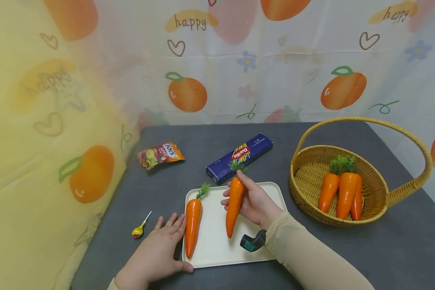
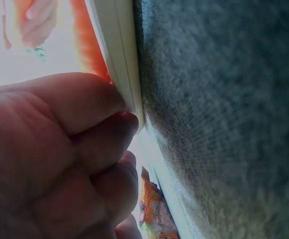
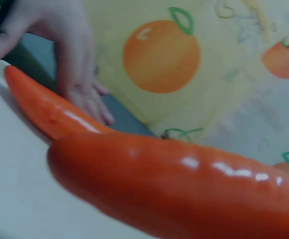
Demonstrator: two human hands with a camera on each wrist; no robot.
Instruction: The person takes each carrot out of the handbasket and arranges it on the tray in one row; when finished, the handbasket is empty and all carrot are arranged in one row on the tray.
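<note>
the right hand holds a carrot over the white tray, its fingers and thumb clamped round it, the tip toward the person. the left hand rests against the tray's left edge, fingers extended and slightly apart. a second carrot lies on the tray beside that edge. three more carrots sit in the wicker basket on the worktop.

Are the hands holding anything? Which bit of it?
Yes, the right hand holds a carrot by its thick upper part, below the leaves. The left hand just touches the tray at its edge.
</note>
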